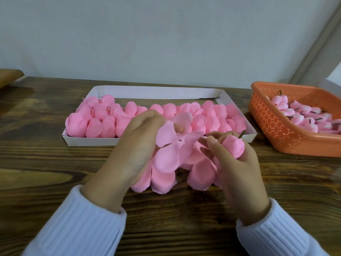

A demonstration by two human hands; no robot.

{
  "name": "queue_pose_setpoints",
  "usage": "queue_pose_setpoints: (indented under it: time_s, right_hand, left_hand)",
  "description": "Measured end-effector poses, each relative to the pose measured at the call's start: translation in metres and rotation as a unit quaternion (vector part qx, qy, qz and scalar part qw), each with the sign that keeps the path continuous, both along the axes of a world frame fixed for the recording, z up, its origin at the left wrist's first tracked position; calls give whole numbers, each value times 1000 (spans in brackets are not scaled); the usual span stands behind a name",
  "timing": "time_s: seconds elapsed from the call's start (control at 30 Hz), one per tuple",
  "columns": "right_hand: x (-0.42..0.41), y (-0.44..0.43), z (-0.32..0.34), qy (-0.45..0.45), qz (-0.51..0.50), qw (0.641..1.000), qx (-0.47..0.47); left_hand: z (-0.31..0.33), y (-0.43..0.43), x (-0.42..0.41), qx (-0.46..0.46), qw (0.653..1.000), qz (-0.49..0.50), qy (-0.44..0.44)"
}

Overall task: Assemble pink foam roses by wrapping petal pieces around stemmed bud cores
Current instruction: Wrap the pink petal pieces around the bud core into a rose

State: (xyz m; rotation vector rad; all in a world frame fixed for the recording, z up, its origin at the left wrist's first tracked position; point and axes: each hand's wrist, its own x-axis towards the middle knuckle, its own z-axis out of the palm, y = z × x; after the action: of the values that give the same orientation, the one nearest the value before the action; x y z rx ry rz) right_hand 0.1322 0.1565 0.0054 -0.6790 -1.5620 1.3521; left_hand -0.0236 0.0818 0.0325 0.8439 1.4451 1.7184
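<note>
My left hand [132, 146] holds a stack of pink foam petal pieces [171, 156] fanned out above the wooden table; a fingertip shows through the top petal. My right hand [238, 167] grips a pink bud core [233, 146] whose short green stem [243, 133] points up and to the right. More pink petal pieces [201, 170] hang between the two hands, and my right hand's fingers touch them. A shallow white cardboard tray [158, 92] behind the hands holds rows of pink petal pieces [103, 119].
An orange perforated plastic basket [273, 126] at the right holds several stemmed pink bud cores [302, 115]. The dark wooden table [40, 154] runs to a pale wall behind. A brown object [9, 76] sits at the far left edge.
</note>
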Motion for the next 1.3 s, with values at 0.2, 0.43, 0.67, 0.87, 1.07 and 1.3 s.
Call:
queue_pose_setpoints:
  time_s: [0.2, 0.43, 0.67, 0.87, 1.07, 1.3]
  right_hand:
    - [1, 0, -1, -38, -34, 999, 3]
    - [2, 1, -1, -10, -62, 997, 45]
    - [3, 2, -1, 6, -84, 996, 41]
    - [2, 3, -2, -5, -74, 996, 41]
    - [2, 5, -8, -26, -153, 985, 80]
    - [4, -8, -2, 76, 183, 980, 3]
  left_hand:
    - [-11, 8, 15, 16, 1000, -26, 5]
    - [-25, 14, 30, 119, 980, 57, -151]
    - [-31, 10, 40, 78, 952, -125, -270]
    - [-32, 10, 46, 51, 968, -135, -206]
    - [-32, 11, 47, 0, 974, -55, -218]
    - [-34, 14, 35, 23, 968, -48, -244]
